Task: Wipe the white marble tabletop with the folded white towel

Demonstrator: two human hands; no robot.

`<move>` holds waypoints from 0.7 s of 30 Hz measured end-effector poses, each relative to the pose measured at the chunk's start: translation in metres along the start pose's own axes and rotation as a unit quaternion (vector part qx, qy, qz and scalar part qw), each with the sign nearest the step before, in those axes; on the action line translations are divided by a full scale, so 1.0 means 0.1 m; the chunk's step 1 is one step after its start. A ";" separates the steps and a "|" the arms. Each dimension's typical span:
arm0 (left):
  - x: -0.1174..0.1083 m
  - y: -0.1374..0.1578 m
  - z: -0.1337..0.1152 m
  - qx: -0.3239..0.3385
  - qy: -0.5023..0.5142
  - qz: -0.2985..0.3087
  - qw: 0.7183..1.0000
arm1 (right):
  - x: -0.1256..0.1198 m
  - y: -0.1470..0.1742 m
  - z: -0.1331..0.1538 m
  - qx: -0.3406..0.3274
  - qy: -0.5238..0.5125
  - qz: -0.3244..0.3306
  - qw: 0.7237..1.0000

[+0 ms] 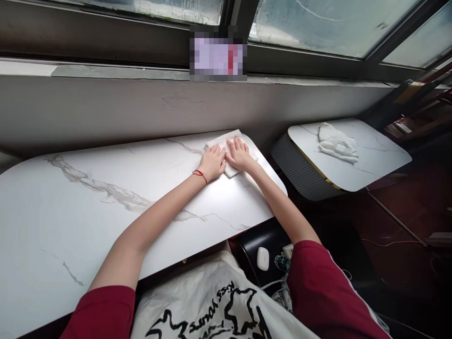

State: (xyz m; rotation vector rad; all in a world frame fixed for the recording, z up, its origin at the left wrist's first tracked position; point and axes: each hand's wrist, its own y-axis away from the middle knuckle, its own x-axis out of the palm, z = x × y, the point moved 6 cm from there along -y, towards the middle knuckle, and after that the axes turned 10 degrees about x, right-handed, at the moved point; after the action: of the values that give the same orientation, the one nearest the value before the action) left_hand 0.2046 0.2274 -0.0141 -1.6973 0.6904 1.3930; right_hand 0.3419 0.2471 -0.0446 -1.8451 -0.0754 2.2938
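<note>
A folded white cloth lies flat near the right end of a long white marble-patterned tabletop. My left hand, with a red string bracelet at its wrist, rests palm down on the cloth's left part. Beside it, my right hand presses flat on the same cloth, fingers stretched toward the wall. The two hands touch or nearly touch at the thumbs. Neither is wrapped round the cloth; parts of the cloth are hidden under them.
To the right stands a smaller marble-topped table with a crumpled white cloth on it. A white rounded case sits on a black surface below the tabletop edge. A wall and windows run along the back.
</note>
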 end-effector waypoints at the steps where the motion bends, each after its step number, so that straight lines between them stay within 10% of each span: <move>1: 0.00 -0.05 0.04 -0.005 0.000 0.000 1.000 | 0.00 -0.07 -0.01 0.000 -0.003 0.001 1.000; 21: 0.16 -0.47 0.34 -0.034 0.028 -0.020 0.999 | -0.08 -0.42 -0.23 0.035 0.010 -0.033 0.999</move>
State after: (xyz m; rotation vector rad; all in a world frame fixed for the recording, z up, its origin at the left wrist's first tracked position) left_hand 0.2290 0.2815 -0.0195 -1.8011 0.6430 1.3592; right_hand 0.3714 0.2846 -0.0352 -1.8048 -0.0521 2.2041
